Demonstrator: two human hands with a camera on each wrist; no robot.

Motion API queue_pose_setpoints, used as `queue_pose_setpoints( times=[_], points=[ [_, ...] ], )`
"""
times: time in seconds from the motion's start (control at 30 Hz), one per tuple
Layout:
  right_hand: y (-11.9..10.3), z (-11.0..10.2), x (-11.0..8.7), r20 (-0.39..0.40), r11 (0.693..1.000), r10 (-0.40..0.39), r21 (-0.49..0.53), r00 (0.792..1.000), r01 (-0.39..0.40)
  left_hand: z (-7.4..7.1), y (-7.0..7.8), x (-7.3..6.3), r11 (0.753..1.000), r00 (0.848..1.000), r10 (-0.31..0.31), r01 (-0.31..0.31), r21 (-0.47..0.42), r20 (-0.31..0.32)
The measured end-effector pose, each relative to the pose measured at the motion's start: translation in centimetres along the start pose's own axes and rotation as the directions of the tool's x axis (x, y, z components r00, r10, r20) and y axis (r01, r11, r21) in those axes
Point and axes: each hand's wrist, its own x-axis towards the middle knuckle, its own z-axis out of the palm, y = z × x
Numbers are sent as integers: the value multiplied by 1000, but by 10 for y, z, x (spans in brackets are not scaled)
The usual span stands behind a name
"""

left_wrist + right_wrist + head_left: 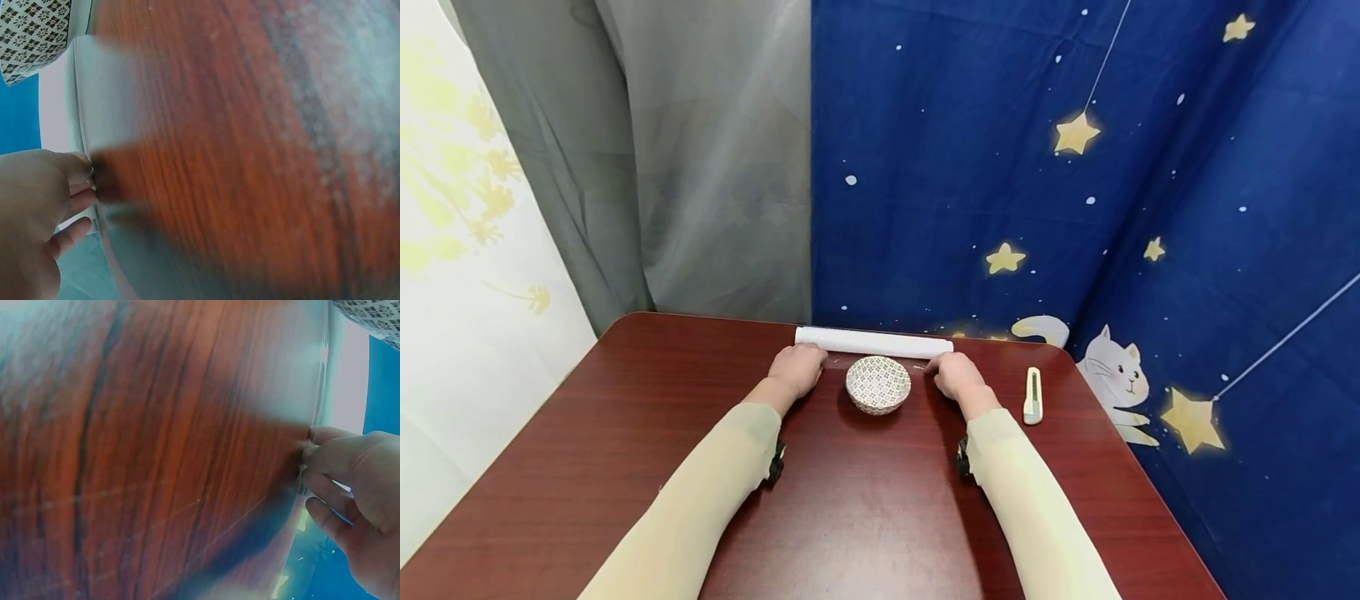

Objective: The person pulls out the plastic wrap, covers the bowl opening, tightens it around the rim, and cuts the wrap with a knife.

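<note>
Left hand (797, 369) and right hand (957, 375) both pinching clear film (919, 367), patterned bowl (878, 385) between 'em, white roll (874, 342) just behind.

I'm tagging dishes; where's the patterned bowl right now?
In the head view, the patterned bowl stands toward the far edge of the table, between the left hand and the right hand, just on the near side of the white roll.
</note>
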Motion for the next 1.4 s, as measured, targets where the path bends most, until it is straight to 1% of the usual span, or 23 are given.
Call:
queue_pose_setpoints(
  times=[0.07, 0.23, 0.33, 0.43, 0.53, 0.6, 0.63, 0.73, 0.8, 0.83, 0.9, 0.93, 1.0, 1.07, 1.1, 1.13, 1.2, 1.23, 1.27, 1.3, 1.33, 1.37, 1.4],
  points=[
    [-1, 0, -1, -12, 1000, 1, -14, 1000, -1, 0, 0, 0, 1000, 1000, -5, 5, -31, 3],
    [-2, 0, -1, -25, 1000, 11, -11, 1000, -12, -10, 3, -4, 993, 998, -36, 42, -107, 59],
    [-2, -1, -2, -21, 1000, 18, 6, 1000, -17, -7, 0, -5, 987, 996, -43, 54, -151, 78],
    [-2, -3, -4, -33, 1000, 16, 24, 999, -15, 2, -8, -5, 982, 997, -56, 64, -180, 47],
    [1, -6, -7, -67, 998, 32, 52, 997, -29, 7, -15, -3, 973, 994, -109, 111, -202, 19],
    [4, -7, -9, -85, 996, 46, 86, 995, -39, -1, -12, -5, 953, 986, -161, 164, -257, 31],
    [6, -7, -9, -90, 993, 57, 112, 994, -47, -9, -8, -7, 938, 983, -176, 183, -296, 49],
    [9, -6, -9, -80, 970, 104, 229, 991, -83, -37, 10, -17, 873, 973, -220, 228, -432, 69],
    [10, -4, -8, -63, 933, 147, 340, 987, -118, -54, 21, -24, 805, 962, -263, 262, -532, 76],
    [9, -4, -8, -59, 907, 182, 396, 981, -144, -59, 24, -26, 764, 955, -287, 278, -583, 80],
    [7, -3, -7, -55, 841, 253, 506, 966, -192, -63, 28, -27, 675, 928, -360, 327, -661, 92],
    [6, -2, -7, -52, 800, 289, 561, 956, -212, -64, 30, -27, 621, 912, -396, 354, -699, 110],
    [2, -2, -7, -38, 701, 359, 670, 932, -243, -65, 33, -26, 504, 876, -455, 399, -766, 157],
    [-2, -2, -8, 17, 567, 408, 779, 913, -268, -67, 37, -24, 369, 840, -493, 437, -821, 225],
    [-4, -2, -8, 56, 489, 425, 826, 904, -281, -68, 39, -23, 295, 819, -507, 457, -839, 268],
    [-5, -3, -9, 102, 409, 435, 863, 895, -297, -69, 40, -23, 208, 797, -513, 475, -855, 318],
    [-7, -4, -10, 219, 225, 437, 913, 872, -342, -73, 42, -22, 3, 753, -495, 502, -865, 435],
    [-7, -5, -11, 274, 140, 428, 922, 861, -362, -74, 42, -22, -91, 732, -468, 517, -851, 495],
    [-6, -6, -11, 321, 62, 418, 923, 850, -379, -76, 40, -21, -174, 714, -431, 534, -828, 551],
    [-5, -7, -12, 366, -9, 404, 918, 838, -397, -76, 39, -21, -246, 697, -392, 549, -799, 600],
    [-3, -8, -13, 404, -67, 386, 909, 829, -412, -77, 37, -21, -308, 684, -348, 562, -768, 641],
    [-2, -8, -13, 437, -119, 369, 897, 820, -425, -78, 35, -21, -350, 673, -308, 577, -738, 673],
    [0, -8, -13, 460, -151, 351, 888, 816, -435, -78, 33, -21, -358, 667, -280, 595, -720, 690]
  ],
)
